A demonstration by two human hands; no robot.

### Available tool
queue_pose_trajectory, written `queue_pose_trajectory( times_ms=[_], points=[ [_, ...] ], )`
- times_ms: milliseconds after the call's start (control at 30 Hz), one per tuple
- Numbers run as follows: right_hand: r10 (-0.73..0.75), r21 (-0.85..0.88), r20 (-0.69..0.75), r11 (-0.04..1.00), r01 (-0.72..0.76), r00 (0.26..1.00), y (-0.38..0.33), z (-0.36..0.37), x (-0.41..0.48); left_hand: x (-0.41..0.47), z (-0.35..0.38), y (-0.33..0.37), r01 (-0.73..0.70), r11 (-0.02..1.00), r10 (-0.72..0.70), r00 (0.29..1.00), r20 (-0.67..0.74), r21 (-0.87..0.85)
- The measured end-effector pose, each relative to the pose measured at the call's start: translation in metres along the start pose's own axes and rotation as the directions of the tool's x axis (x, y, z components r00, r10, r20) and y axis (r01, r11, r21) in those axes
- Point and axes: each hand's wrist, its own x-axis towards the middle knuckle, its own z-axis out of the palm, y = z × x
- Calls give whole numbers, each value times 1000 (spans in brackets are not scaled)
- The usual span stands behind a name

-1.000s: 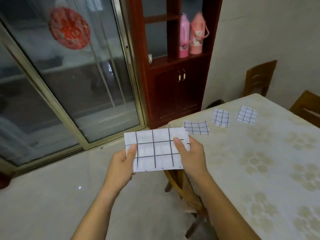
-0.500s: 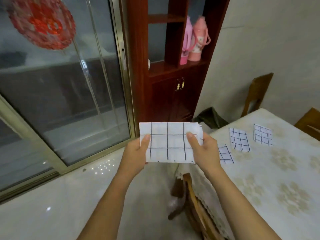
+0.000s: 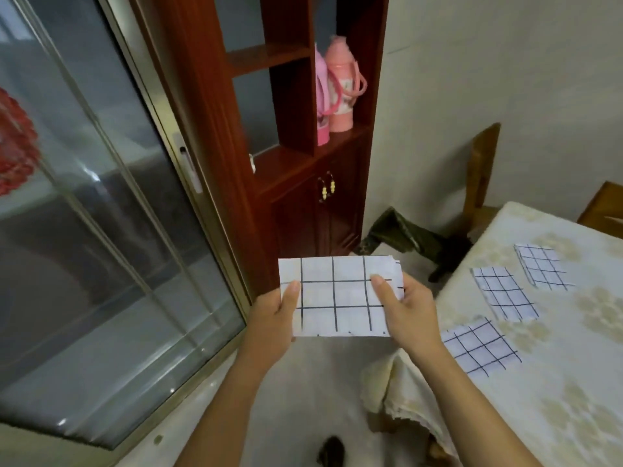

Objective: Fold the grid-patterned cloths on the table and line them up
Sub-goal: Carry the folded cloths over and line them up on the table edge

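Observation:
I hold a white grid-patterned cloth (image 3: 337,294), folded to a rectangle, in the air left of the table. My left hand (image 3: 273,325) pinches its left edge with the thumb on top. My right hand (image 3: 404,311) pinches its right edge the same way. Three smaller folded grid cloths lie in a diagonal row on the table (image 3: 556,382): the nearest cloth (image 3: 478,345) by the table's corner, the middle cloth (image 3: 504,293) beyond it, and the farthest cloth (image 3: 541,266) behind that.
A cream floral tablecloth covers the table and hangs off its corner (image 3: 394,389). A dark red cabinet (image 3: 303,197) with two pink flasks (image 3: 340,85) stands ahead, a sliding glass door (image 3: 101,230) at left. Wooden chairs (image 3: 482,170) stand behind the table.
The view has shifted: the table and its three cloths now sit further right and lower. Both hands keep the same grip on the folded cloth.

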Motion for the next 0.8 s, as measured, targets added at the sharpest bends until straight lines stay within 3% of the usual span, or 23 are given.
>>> queue_pose_trajectory(
  times_ms=[233,333,500,633,800],
  points=[
    [-19,80,17,997,18,1000,-17,61,128,144,-33,29,-93,994,93,996,12,54],
    [-34,77,-47,996,38,998,-25,61,174,197,-21,36,-157,986,156,987,31,61],
    [53,22,-212,999,-50,976,17,35,213,267,33,42,-171,983,151,957,249,61],
    [179,49,-390,984,-174,903,50,18,240,327,84,47,-185,982,153,886,437,31],
    [191,1,-483,976,-218,854,59,18,303,411,126,52,-172,982,186,839,512,-75]
  ],
)
